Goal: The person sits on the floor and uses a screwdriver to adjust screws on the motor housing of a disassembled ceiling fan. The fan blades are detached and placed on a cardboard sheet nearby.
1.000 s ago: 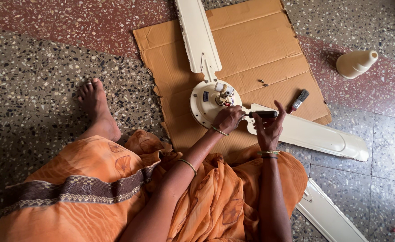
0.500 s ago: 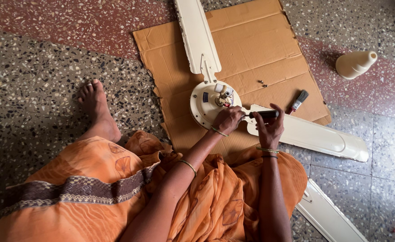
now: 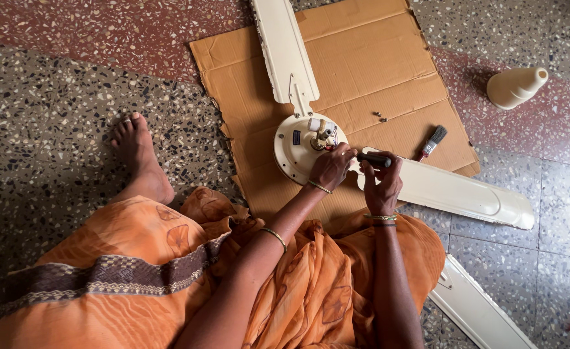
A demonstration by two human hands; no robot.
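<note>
Seated on speckled terrazzo floor (image 3: 52, 97). Ceiling fan motor hub (image 3: 296, 150), round, cream enamel, lies on a creased sheet of corrugated cardboard (image 3: 375, 58); flat cream blades (image 3: 285, 45) radiate from it. Left hand (image 3: 330, 167) rests on the hub's edge, fingers curled together, pinching at the tool's tip. Right hand (image 3: 380, 184) wraps a dark-handled screwdriver (image 3: 372, 158), fingers closed round the grip. Small brush (image 3: 432, 141) and loose screws (image 3: 380, 117) on cardboard. Cream cone-shaped cover (image 3: 514, 86) stands apart on tile.

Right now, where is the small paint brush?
In the head view the small paint brush lies on the cardboard sheet, on its right part, just right of the right hand and above the fan blade.
</note>
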